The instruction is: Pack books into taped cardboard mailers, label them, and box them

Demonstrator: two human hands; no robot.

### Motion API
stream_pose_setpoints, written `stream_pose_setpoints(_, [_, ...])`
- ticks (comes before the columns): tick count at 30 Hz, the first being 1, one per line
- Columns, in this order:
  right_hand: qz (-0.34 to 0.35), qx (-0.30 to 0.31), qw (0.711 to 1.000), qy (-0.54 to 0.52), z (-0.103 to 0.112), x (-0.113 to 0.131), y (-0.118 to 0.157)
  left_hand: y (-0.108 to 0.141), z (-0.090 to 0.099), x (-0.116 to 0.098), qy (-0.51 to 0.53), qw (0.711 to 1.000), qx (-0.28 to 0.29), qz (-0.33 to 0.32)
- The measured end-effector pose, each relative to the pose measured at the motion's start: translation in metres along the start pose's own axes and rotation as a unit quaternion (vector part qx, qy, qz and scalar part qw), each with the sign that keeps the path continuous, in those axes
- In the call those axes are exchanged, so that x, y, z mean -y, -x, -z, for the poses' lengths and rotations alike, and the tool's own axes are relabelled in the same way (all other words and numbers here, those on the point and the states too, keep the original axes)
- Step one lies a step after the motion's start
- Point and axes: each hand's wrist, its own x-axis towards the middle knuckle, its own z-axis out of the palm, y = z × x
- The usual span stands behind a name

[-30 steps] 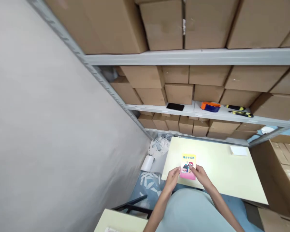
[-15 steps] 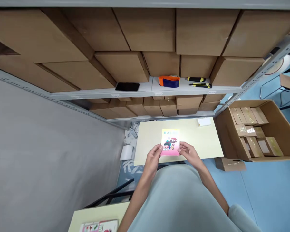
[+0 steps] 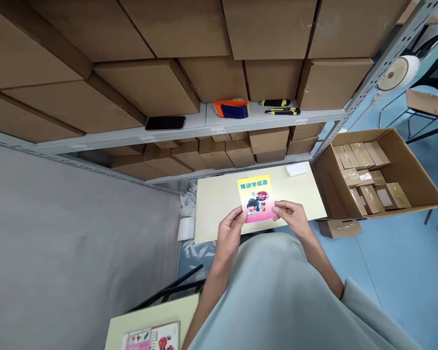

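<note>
Between my two hands is a small booklet (image 3: pixel 257 200) with a yellow-to-pink cover, Chinese characters across the top and cartoon figures below. My left hand (image 3: pixel 232 227) pinches its lower left edge, thumb on the front. On the lower right edge my right hand (image 3: pixel 291 217) grips it the same way. The booklet is held upright, facing me, above the pale yellow table (image 3: pixel 215 204). A small white card or box (image 3: pixel 297 169) lies at that table's far right corner.
Cardboard boxes (image 3: pixel 200 29) fill the metal shelf (image 3: pixel 195 122) ahead. On its edge lie a black phone (image 3: pixel 165 123), an orange-and-blue tape dispenser (image 3: pixel 231 108) and yellow-black utility knives (image 3: pixel 282 111). A large carton (image 3: pixel 423 189) of small boxes stands right. Books (image 3: pixel 153 338) lie lower left.
The view has shifted, and the booklet now appears larger and slightly tilted, its title characters readable. Both hands keep their hold on it.
</note>
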Motion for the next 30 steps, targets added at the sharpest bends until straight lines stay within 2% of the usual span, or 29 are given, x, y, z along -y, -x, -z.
stream_pose_setpoints(5, [0.015,0.040,0.999,-0.023,-0.008,0.013,-0.003,0.003,0.002,-0.006,0.073,0.997,0.016,0.002])
stream_pose_setpoints(11, [0.004,0.049,0.997,-0.056,-0.021,0.007,-0.011,0.006,0.010,-0.011,0.098,0.994,0.051,0.019])
stream_pose_setpoints(14, [0.004,0.032,0.997,-0.064,-0.021,0.001,-0.011,0.004,0.010,-0.010,0.095,0.994,0.042,0.018])
stream_pose_setpoints(17, [0.023,0.022,0.999,-0.045,-0.016,0.001,-0.007,0.001,0.008,-0.009,0.050,0.999,0.010,0.002])
stream_pose_setpoints(20, [0.072,-0.002,0.997,0.017,-0.015,0.008,0.004,0.002,0.003,-0.008,-0.031,0.997,-0.007,-0.064])
stream_pose_setpoints(24, [0.182,-0.016,0.973,0.143,-0.024,0.021,0.022,0.007,-0.008,-0.006,-0.116,0.983,0.030,-0.138])
stream_pose_setpoints(27, [0.248,0.021,0.942,0.225,-0.033,0.026,0.032,0.010,-0.016,-0.005,-0.104,0.983,0.042,-0.147])
stream_pose_setpoints(30, [0.285,0.042,0.913,0.289,-0.039,0.027,0.037,0.010,-0.017,-0.006,-0.067,0.990,0.045,-0.116])
